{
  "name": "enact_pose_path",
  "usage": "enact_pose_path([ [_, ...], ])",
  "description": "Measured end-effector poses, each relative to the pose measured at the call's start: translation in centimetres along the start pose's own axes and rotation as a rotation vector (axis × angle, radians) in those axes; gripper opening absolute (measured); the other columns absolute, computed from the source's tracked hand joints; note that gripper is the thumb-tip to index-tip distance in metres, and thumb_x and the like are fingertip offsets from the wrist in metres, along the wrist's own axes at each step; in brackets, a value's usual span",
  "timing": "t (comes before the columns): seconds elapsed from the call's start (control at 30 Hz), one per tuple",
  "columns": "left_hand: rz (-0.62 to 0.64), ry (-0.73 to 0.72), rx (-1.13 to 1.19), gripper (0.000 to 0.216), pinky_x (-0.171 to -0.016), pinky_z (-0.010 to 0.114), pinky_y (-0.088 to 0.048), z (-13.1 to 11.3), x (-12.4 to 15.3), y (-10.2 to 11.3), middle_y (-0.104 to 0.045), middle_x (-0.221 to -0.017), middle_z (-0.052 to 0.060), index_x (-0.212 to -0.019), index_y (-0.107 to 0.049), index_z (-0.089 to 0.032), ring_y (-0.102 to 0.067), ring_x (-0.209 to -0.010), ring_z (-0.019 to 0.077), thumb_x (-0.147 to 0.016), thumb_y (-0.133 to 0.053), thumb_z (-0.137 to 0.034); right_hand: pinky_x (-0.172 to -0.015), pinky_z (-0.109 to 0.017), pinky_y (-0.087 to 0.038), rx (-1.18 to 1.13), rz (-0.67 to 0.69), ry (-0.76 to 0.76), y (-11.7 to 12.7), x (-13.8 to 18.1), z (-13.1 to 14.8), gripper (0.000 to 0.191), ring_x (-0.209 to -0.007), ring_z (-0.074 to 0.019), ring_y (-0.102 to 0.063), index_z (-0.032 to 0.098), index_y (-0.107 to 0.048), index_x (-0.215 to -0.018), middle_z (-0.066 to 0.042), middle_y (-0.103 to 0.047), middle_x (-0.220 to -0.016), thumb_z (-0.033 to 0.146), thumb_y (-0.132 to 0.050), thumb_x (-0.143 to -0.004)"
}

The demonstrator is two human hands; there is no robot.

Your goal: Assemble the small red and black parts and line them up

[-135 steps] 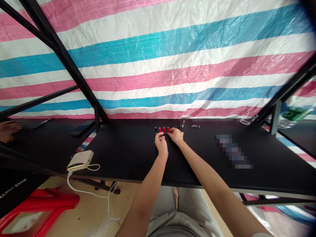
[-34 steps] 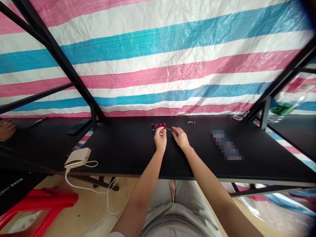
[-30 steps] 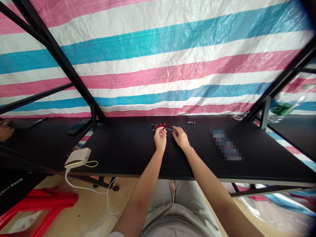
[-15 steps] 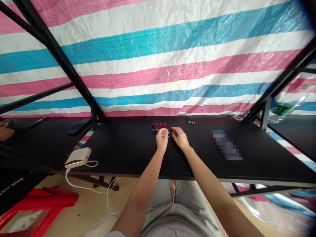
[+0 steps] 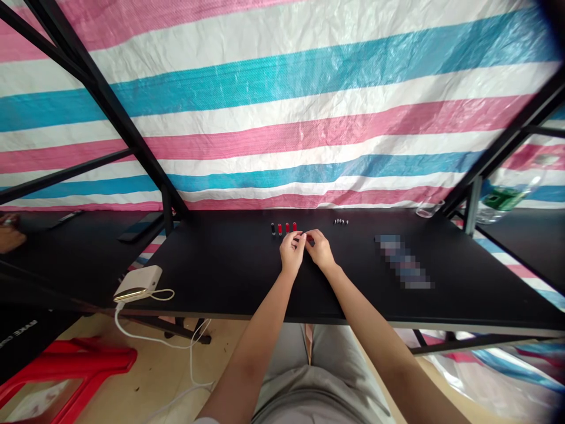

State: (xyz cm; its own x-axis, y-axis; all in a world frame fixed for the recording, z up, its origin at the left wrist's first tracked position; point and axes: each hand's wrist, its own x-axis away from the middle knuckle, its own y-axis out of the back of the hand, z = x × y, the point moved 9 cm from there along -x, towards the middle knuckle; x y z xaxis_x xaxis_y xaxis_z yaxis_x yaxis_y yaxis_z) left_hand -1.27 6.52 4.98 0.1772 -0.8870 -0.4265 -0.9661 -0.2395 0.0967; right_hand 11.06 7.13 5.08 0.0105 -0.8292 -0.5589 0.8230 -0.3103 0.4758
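My left hand (image 5: 291,254) and my right hand (image 5: 321,248) meet over the black table, their fingertips pinched together. Between them is something small, mostly hidden by the fingers; a bit of dark and red shows near the right fingertips, but I cannot make out its kind. Just beyond my left hand stands a short row of small cylinders: a black one (image 5: 273,229) at the left end, then red ones (image 5: 279,229). Farther right lie several small shiny silver and dark pieces (image 5: 341,222) in a row.
A pixelated flat object (image 5: 404,262) lies on the table (image 5: 212,259) to the right. A white box with a cable (image 5: 139,281) sits at the left front edge. Clear plastic (image 5: 429,207) and a bottle (image 5: 503,197) are at the back right. Another person's hand (image 5: 11,234) shows far left.
My hands have come together, the right moving slightly left until the fingertips meet. The dark piece seen between them before is now mostly covered.
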Motion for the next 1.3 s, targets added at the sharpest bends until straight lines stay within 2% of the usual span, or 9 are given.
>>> enact_pose_path([
  [0.17, -0.009, -0.091, -0.074, 0.025, -0.055, 0.02, -0.045, -0.7, -0.1, 0.1, -0.06, -0.081, 0.004, -0.085, -0.064, -0.018, -0.051, -0.054, 0.0064, -0.075, -0.06, -0.04, -0.067, -0.03, -0.049, -0.035, -0.029, 0.029, 0.0, 0.1, 0.0, 0.014, -0.07, -0.015, -0.054, 0.018, -0.057, -0.087, -0.005, -0.056, -0.081, 0.027, -0.049, -0.081],
  [0.33, -0.068, -0.122, -0.174, 0.025, -0.058, 0.021, -0.046, -0.8, 0.0, 0.8, -0.061, -0.082, 0.005, -0.088, -0.064, -0.018, -0.051, -0.055, 0.007, -0.08, -0.054, -0.039, -0.069, -0.03, -0.049, -0.078, -0.062, 0.034, 0.1, 0.2, -0.6, 0.022, -0.069, -0.0148, -0.055, 0.017, -0.056, -0.097, -0.005, -0.056, -0.082, 0.023, -0.051, -0.077],
  [0.5, -0.032, -0.17, -0.269, 0.024, -0.06, 0.022, -0.045, -1.4, 0.2, 0.4, -0.06, -0.078, 0.004, -0.089, -0.064, -0.018, -0.049, -0.054, 0.0071, -0.082, -0.05, -0.038, -0.07, -0.031, -0.049, -0.082, -0.046, 0.012, 0.1, 0.3, -1.0, 0.025, -0.07, -0.0149, -0.056, 0.018, -0.055, -0.1, -0.005, -0.057, -0.084, 0.023, -0.051, -0.075],
  [0.6, -0.01, -0.156, -0.282, 0.025, -0.06, 0.021, -0.045, -1.3, 0.2, 0.1, -0.06, -0.08, 0.004, -0.089, -0.064, -0.018, -0.048, -0.052, 0.0064, -0.082, -0.051, -0.038, -0.068, -0.03, -0.048, -0.074, -0.043, -0.029, 0.1, 0.2, -1.3, 0.02, -0.068, -0.0146, -0.055, 0.017, -0.058, -0.092, -0.005, -0.058, -0.081, 0.024, -0.051, -0.075],
  [0.77, -0.038, -0.017, -0.184, 0.028, -0.058, 0.021, -0.045, -0.4, 0.0, 0.4, -0.061, -0.085, 0.005, -0.09, -0.062, -0.018, -0.051, -0.054, 0.0065, -0.079, -0.053, -0.041, -0.068, -0.029, -0.046, -0.003, -0.089, -0.237, 0.5, -0.6, -3.3, 0.015, -0.066, -0.0147, -0.055, 0.017, -0.06, -0.079, -0.004, -0.06, -0.075, 0.029, -0.056, -0.071],
  [0.9, -0.128, 0.243, 0.007, 0.027, -0.054, 0.02, -0.044, 2.2, -0.2, 1.4, -0.063, -0.081, 0.006, -0.087, -0.06, -0.015, -0.055, -0.055, 0.0079, -0.079, -0.052, -0.04, -0.068, -0.028, -0.042, 0.11, 0.004, -0.411, -0.2, -1.6, -5.0, 0.014, -0.067, -0.0143, -0.056, 0.018, -0.061, -0.076, 0.0, -0.061, -0.07, 0.031, -0.06, -0.069],
  [1.0, -0.194, 0.389, 0.156, 0.027, -0.046, 0.018, -0.04, 4.0, -0.2, 1.7, -0.063, -0.081, 0.006, -0.083, -0.058, -0.014, -0.053, -0.051, 0.0069, -0.076, -0.054, -0.039, -0.07, -0.028, -0.039, 0.237, 0.062, -0.459, -0.7, -2.2, -5.4, 0.013, -0.074, -0.0153, -0.056, 0.02, -0.062, -0.075, 0.0, -0.062, -0.075, 0.032, -0.061, -0.07],
  [1.13, -0.241, 0.44, 0.25, 0.026, -0.04, 0.017, -0.032, 4.9, -0.2, 1.9, -0.063, -0.08, 0.005, -0.078, -0.057, -0.013, -0.051, -0.048, 0.0056, -0.075, -0.055, -0.039, -0.072, -0.03, -0.036, 0.351, 0.076, -0.478, -1.4, -2.4, -5.6, 0.014, -0.084, -0.0179, -0.055, 0.021, -0.065, -0.08, -0.002, -0.061, -0.084, 0.032, -0.061, -0.072],
  [1.3, -0.244, 0.445, 0.261, 0.024, -0.043, 0.017, -0.034, 4.9, -0.1, 1.9, -0.062, -0.077, 0.004, -0.077, -0.057, -0.013, -0.05, -0.047, 0.0047, -0.074, -0.056, -0.037, -0.078, -0.034, -0.034, 0.419, 0.114, -0.495, -2.2, -2.7, -5.8, 0.016, -0.095, -0.0211, -0.052, 0.022, -0.066, -0.085, -0.004, -0.061, -0.093, 0.033, -0.06, -0.075],
])
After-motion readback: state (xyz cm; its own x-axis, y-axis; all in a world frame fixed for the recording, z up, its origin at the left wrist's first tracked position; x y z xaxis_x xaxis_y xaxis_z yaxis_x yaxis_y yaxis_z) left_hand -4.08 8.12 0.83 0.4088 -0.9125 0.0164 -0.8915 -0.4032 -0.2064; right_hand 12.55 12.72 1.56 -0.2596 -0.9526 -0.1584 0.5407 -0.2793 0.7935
